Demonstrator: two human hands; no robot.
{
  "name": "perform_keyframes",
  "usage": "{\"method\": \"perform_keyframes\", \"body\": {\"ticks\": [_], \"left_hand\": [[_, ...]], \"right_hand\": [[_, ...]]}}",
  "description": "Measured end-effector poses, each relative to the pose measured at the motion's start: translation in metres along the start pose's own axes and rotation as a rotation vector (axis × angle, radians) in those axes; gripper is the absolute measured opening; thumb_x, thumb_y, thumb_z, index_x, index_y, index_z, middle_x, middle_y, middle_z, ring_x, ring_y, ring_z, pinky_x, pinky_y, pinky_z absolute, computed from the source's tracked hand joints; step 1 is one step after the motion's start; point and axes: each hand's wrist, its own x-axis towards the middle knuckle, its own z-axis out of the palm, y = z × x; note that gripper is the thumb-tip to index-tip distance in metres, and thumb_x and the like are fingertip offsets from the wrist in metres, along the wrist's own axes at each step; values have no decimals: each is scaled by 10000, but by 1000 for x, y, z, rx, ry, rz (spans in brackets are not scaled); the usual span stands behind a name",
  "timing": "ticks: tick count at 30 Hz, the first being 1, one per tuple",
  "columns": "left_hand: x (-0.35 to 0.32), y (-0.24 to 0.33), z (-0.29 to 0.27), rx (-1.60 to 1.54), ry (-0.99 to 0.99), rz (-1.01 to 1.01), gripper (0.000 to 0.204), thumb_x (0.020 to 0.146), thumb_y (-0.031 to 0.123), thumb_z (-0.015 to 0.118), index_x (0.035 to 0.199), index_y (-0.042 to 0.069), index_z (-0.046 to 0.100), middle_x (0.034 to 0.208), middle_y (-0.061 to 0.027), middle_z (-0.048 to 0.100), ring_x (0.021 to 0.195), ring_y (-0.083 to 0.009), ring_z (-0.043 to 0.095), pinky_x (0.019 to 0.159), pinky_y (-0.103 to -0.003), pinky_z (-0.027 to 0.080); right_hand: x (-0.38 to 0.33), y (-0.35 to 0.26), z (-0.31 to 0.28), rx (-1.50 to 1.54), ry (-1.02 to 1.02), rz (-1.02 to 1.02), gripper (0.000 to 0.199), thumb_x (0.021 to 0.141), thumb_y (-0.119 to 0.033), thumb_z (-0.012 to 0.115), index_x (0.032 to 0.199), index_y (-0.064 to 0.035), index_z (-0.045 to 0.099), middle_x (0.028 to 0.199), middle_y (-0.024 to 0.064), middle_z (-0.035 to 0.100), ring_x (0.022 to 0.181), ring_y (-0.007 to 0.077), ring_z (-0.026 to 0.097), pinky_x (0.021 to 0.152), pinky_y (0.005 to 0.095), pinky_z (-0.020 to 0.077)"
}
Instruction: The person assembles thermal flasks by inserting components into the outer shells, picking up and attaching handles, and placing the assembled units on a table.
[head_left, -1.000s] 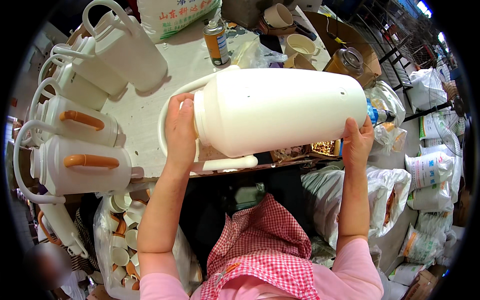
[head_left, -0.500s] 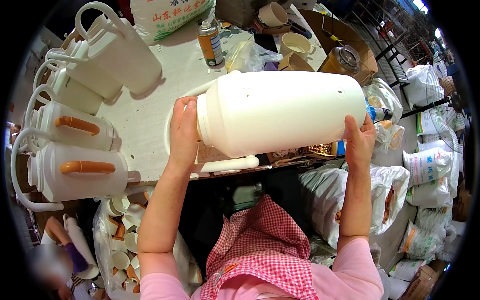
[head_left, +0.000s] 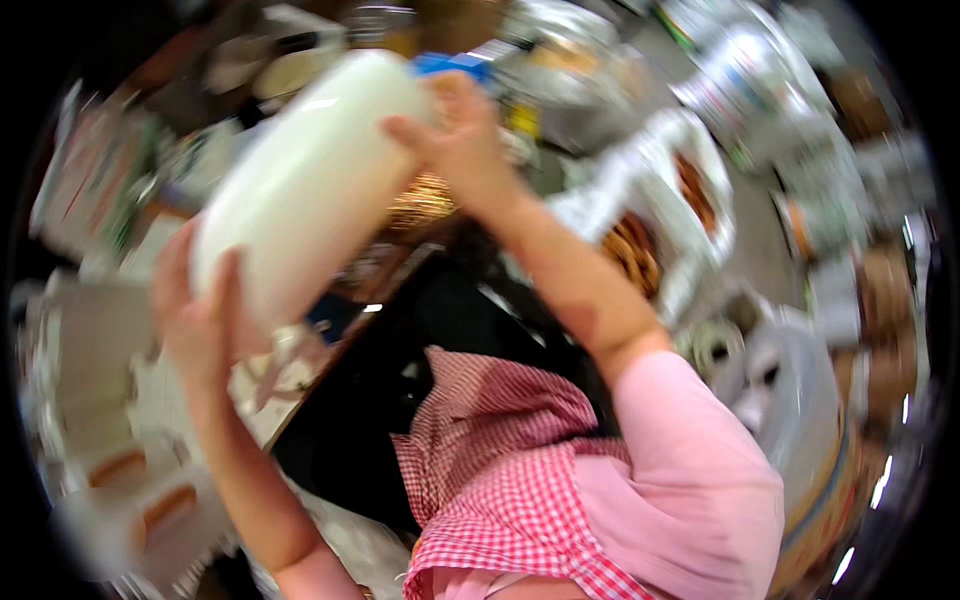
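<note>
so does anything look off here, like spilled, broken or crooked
Nothing clearly stands out. The white container is tilted, but that looks like how the left hand and right hand hold it, near opposite ends. No spill is visible, though the blur could hide small cracks or marks.

We have swung our gaze rightward, and the view has blurred. The jug [head_left: 310,180] lay almost level beyond the apron [head_left: 500,500]; now it slants up from left to right, beyond the apron and to its left. Our right hand [head_left: 455,140] has gone from right of the apron to straight beyond it, our left hand [head_left: 200,315] farther out to its left. The orange-handled jugs [head_left: 165,510] have come down level with the apron, and the sack [head_left: 95,180] has shifted much farther left of it. A clear bag [head_left: 808,400] now shows far more on the apron's right.
</note>
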Motion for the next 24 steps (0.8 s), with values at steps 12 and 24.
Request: {"method": "perform_keyframes", "body": {"ticks": [12, 24], "left_hand": [[-9, -28, -19, -213, -3, -154, 472, 1003, 288, 599, 1415, 66, 529, 1421, -116, 542, 1250, -220, 541, 1050, -329, 426], [-8, -28, -14, -292, -51, -286, 520, 1005, 314, 598, 1441, 51, 494, 1427, -128, 529, 1243, -218, 543, 1045, -339, 434]], "right_hand": [[-211, 129, -358, -1128, 258, 598, 253, 935, -194, 566, 1081, -6, 652, 1034, 173, 696, 1012, 363, 652, 896, 420, 500], [-190, 160, -376, -1034, 263, 583, 341, 844, -120, 659, 1171, -59, 586, 1114, 199, 646, 1039, 401, 618, 877, 465, 486]]}}
